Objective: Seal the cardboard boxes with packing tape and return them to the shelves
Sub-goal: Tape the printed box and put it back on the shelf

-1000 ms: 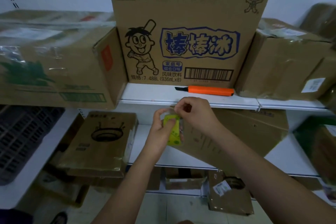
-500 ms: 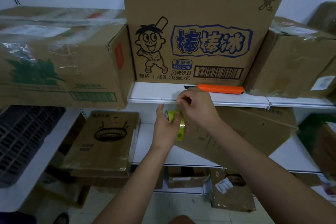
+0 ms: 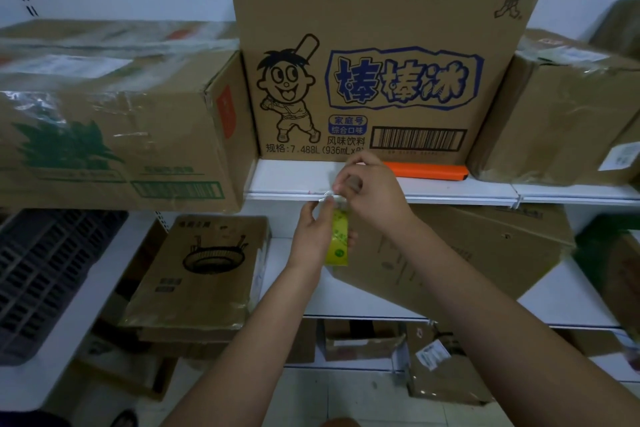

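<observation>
Holding a yellow-green tape roll upright in front of the white shelf, the left hand wraps its grip around it. The right hand pinches the clear tape end above the roll. Behind stands a printed cardboard box, an orange knife beside it.

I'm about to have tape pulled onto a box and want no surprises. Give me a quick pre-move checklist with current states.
1. Tape roll held: ok, left hand grips it.
2. Tape end freed: ok, right hand pinches it at the roll's top.
3. Cutter within reach: ok, on the shelf behind the hands.
4. Box to seal chosen: cannot tell.
5. Tape left on roll: cannot tell.
</observation>
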Demonstrator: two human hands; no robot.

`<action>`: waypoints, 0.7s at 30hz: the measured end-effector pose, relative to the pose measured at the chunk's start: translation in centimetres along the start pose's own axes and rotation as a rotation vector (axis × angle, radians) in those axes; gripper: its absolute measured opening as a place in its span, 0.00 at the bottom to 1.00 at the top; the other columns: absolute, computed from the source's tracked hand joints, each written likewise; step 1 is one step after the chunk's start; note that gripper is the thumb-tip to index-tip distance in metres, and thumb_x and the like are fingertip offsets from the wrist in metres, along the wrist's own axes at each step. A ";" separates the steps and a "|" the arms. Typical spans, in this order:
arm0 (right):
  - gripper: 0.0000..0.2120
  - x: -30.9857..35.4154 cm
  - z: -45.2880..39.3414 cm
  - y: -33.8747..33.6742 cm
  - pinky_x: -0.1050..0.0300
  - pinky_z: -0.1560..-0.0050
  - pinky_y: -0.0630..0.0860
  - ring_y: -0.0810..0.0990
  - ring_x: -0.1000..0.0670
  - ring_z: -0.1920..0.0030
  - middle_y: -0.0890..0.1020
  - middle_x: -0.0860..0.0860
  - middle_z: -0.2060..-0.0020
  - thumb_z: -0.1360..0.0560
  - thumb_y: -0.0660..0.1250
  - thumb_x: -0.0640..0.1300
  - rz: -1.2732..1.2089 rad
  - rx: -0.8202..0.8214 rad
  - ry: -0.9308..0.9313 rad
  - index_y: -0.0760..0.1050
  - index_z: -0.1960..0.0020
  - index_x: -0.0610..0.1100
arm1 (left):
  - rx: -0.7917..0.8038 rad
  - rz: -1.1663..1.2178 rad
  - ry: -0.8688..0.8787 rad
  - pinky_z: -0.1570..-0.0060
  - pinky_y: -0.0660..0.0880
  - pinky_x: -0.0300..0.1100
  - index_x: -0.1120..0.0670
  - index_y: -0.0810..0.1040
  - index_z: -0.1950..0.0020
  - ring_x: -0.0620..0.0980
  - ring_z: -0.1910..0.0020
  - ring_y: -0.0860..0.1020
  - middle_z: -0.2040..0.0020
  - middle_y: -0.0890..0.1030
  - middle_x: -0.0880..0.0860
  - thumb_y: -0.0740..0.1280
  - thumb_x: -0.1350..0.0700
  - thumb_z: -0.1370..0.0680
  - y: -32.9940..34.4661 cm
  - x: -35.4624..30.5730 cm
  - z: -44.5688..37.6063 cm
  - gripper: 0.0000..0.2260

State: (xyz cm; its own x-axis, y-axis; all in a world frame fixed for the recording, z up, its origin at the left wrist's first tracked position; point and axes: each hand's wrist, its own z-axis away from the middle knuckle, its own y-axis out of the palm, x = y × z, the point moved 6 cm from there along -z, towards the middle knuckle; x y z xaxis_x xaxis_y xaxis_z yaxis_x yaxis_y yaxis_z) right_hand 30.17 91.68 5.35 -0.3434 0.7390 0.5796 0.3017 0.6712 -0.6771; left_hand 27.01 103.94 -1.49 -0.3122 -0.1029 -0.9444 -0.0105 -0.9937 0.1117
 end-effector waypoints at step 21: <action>0.16 -15.5 21.3 -12.5 0.61 0.37 0.69 0.74 0.50 0.40 0.79 0.47 0.41 0.17 0.55 0.43 0.202 -0.652 0.512 0.75 0.34 0.43 | -0.407 -0.286 -0.078 0.40 0.71 0.52 0.61 0.77 0.44 0.63 0.42 0.77 0.41 0.79 0.64 0.58 0.58 0.16 -1.1 10.1 -3.7 0.10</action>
State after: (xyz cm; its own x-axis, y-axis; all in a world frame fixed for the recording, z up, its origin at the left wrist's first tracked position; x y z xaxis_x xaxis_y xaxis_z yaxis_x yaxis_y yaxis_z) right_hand 12.76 70.62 -4.83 0.1693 0.6779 0.7154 0.8194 0.3066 -0.4844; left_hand 27.34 103.81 -12.30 -0.4215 0.1642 -0.8918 0.2603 -0.9202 -0.2924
